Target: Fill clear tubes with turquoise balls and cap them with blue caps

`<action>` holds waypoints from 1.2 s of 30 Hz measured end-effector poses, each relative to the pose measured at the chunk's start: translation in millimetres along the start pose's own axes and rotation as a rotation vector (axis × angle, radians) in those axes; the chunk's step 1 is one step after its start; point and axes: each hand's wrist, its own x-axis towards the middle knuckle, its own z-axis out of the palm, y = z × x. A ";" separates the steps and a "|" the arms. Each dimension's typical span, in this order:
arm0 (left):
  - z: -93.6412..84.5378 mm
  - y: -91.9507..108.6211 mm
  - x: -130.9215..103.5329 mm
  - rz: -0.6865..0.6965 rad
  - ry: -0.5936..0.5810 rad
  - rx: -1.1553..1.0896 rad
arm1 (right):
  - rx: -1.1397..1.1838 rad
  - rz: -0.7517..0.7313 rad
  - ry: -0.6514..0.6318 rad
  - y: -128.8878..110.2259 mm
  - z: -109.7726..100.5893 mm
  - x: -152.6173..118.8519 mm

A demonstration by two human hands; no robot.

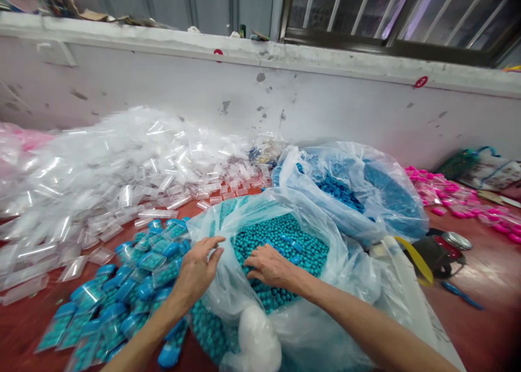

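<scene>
- For good handling, I think the right hand point(271, 266) should work low and gently over the turquoise beads point(266, 228), because such small round pieces can roll away easily.
- The right fingers are curled at the beads; whether they grasp anything, I cannot tell.
- The left hand point(195, 271) is beside the plastic bag point(220, 280), with its fingers released and the thumb apart. From there it could steady the loose film, in my judgement.
- A wide mouth of the bag would be useful, since soft folds may fall over the beads.
- The beads lie inside this open bag, in front of the person, on the red surface point(484, 328). They are round, small and quite even in colour.
- Some blue pieces point(291, 243) lie on top of them.
- The bag is thin, cloudy and wrinkled; filled clear packs with blue caps point(140, 285) lie left of it.
</scene>
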 end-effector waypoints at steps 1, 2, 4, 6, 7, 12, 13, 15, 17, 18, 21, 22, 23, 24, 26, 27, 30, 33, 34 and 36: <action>6.2 6.0 1.7 0.000 -0.057 -0.056 | 0.033 0.010 0.007 2.2 -0.2 -0.7; 12.0 11.1 3.6 0.003 -0.109 -0.103 | 0.071 0.021 0.018 4.6 -0.8 -1.7; 22.8 18.5 7.5 0.011 -0.205 -0.153 | 0.153 0.043 0.048 9.5 -3.4 -4.0; 32.9 22.6 11.3 0.016 -0.299 -0.161 | 0.229 0.064 0.103 12.5 -8.2 -6.0; 37.4 24.2 13.2 0.025 -0.345 -0.167 | 0.268 0.071 0.141 13.1 -11.2 -6.5; 51.9 34.7 27.0 0.065 -0.416 -0.351 | 0.532 0.089 0.338 17.0 -28.9 -3.9; 53.1 36.7 30.7 0.025 -0.406 -0.427 | 0.601 0.112 0.362 20.7 -31.9 -3.0; 54.5 39.0 37.3 -0.113 -0.401 -0.617 | 0.704 0.206 0.409 31.5 -36.5 -2.1; 55.7 38.2 41.2 -0.270 -0.403 -0.794 | 0.672 0.322 0.438 42.9 -38.4 -2.4; 56.7 36.9 41.8 -0.332 -0.397 -0.853 | 0.592 0.374 0.421 46.9 -37.8 -2.7; 61.7 31.9 38.6 -0.417 -0.407 -0.908 | 0.250 0.484 0.187 47.6 -28.4 -1.5; 63.7 30.5 36.6 -0.430 -0.431 -0.905 | 0.163 0.509 0.093 45.1 -23.2 -0.1; 65.3 29.3 34.7 -0.440 -0.459 -0.906 | 0.104 0.527 0.022 42.6 -17.8 1.6; 66.5 28.3 33.0 -0.445 -0.487 -0.917 | 0.071 0.535 -0.021 41.0 -12.6 3.3; 66.3 26.6 30.9 -0.445 -0.534 -0.989 | 0.058 0.538 -0.041 42.8 -5.1 5.3; 65.0 25.8 30.4 -0.444 -0.556 -1.041 | 0.063 0.543 -0.036 46.4 -3.3 5.1; 59.4 24.0 30.3 -0.448 -0.626 -1.195 | 0.055 0.563 -0.015 61.7 -3.9 -1.2; 58.7 23.7 30.5 -0.446 -0.720 -1.281 | 0.009 0.563 0.027 70.5 -5.5 -12.1; 60.2 23.9 30.2 -0.450 -0.734 -1.278 | -0.006 0.555 0.053 70.8 -5.1 -15.6; 65.1 24.5 29.3 -0.472 -0.714 -1.216 | 0.025 0.514 0.144 68.7 -3.3 -20.7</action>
